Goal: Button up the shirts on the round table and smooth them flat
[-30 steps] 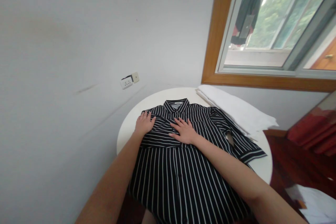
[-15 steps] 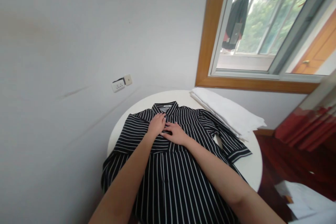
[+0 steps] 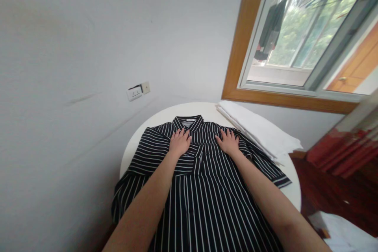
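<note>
A black shirt with white stripes (image 3: 206,197) lies spread on a round white table (image 3: 132,141), collar toward the wall. Its left sleeve is folded across the chest, while the right sleeve reaches out toward the table's right edge. My left hand (image 3: 179,142) rests flat just below the collar with its fingers spread. On the right side of the chest, near the shoulder, my right hand (image 3: 228,141) also lies flat, fingers apart. Neither hand grips the cloth. The shirt's lower part runs out of view at the bottom.
Folded white cloth (image 3: 256,126) lies at the table's back right. Behind the table is a wall with a socket (image 3: 135,93) and a wood-framed window (image 3: 283,100). A red curtain (image 3: 339,151) hangs at right, and something white (image 3: 348,230) sits lower right.
My right hand has moved right, from the middle of the chest to the shoulder side. The right sleeve has shifted slightly outward. My left hand stays near the collar, its fingers now more spread.
</note>
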The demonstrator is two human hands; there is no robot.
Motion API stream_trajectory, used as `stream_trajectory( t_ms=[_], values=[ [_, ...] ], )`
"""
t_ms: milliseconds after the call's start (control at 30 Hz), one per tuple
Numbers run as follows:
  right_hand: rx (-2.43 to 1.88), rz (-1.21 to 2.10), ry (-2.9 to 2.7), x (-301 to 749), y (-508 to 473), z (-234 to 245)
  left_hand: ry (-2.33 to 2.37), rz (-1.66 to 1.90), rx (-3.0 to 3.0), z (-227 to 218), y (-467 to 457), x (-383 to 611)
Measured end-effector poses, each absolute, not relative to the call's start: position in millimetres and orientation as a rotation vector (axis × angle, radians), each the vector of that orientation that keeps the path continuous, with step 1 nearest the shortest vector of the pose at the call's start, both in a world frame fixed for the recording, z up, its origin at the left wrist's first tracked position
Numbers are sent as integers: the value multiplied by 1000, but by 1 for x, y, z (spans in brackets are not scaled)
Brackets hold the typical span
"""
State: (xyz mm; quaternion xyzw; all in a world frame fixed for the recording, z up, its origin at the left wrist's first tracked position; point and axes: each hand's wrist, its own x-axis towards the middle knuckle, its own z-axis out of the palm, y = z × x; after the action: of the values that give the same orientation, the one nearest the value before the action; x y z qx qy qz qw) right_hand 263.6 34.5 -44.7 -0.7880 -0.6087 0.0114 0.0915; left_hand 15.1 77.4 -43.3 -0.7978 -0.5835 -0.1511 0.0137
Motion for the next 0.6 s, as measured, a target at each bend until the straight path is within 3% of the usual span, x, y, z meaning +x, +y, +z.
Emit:
stream_trajectory(
  t_ms=[467, 600],
  values=[
    [-2305, 104, -1901, 276, 71, -38, -1906, -399, -2431, -42, 78, 21],
    [-2288, -182, -1758, 255, 69, -37, -1930, -373, -2439, -40, 78, 23]
  ],
)
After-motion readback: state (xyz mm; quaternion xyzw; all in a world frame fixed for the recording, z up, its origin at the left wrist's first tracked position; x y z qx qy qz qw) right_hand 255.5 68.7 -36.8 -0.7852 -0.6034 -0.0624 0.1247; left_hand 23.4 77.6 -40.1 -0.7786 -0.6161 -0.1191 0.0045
